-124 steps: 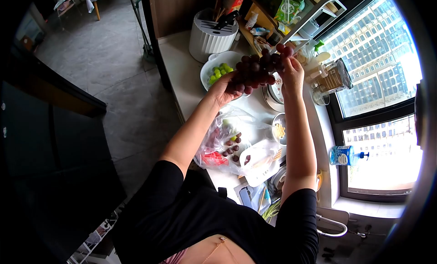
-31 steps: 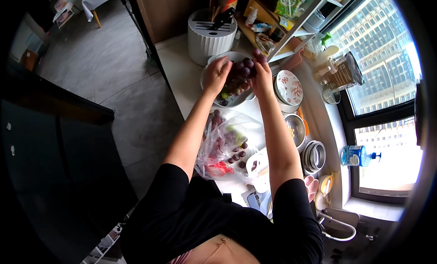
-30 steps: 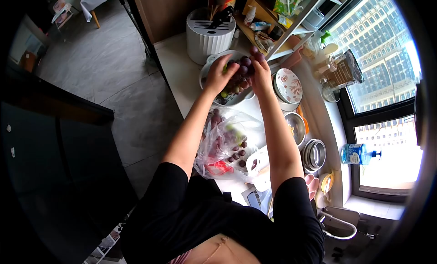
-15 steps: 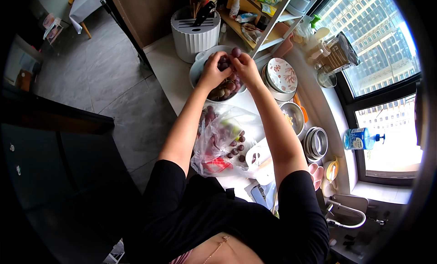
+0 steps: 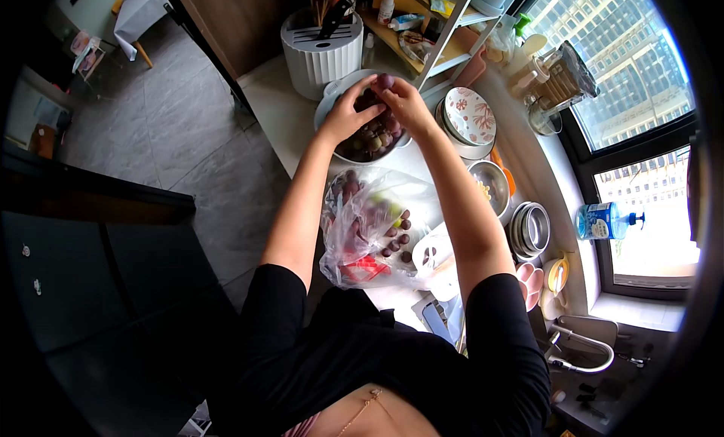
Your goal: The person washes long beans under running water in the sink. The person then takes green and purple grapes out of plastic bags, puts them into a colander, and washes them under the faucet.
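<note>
Red grapes (image 5: 375,139) in a bunch rest low in a white colander (image 5: 324,111). My left hand (image 5: 348,113) curves round the left side of the bunch, with its fingers bent over the grapes. From the right, my right hand (image 5: 406,107) grips the upper end of the bunch, and one grape sticks up above its fingertips. Nearer to me lies a clear plastic bag (image 5: 354,233) with more grapes inside and a red patch. Several loose dark grapes (image 5: 395,245) lie at the bag's right side.
A white knife holder (image 5: 323,60) stands behind the colander. To the right are patterned bowls (image 5: 470,116), a metal bowl (image 5: 494,187), stacked metal bowls (image 5: 534,230) and a blue pump bottle (image 5: 603,221). A shelf (image 5: 452,56) stands at the back, a faucet (image 5: 596,346) at lower right.
The bunch, earlier held up above the colander, has come down into it. My hands have drawn closer together around it, and the view has shifted slightly.
</note>
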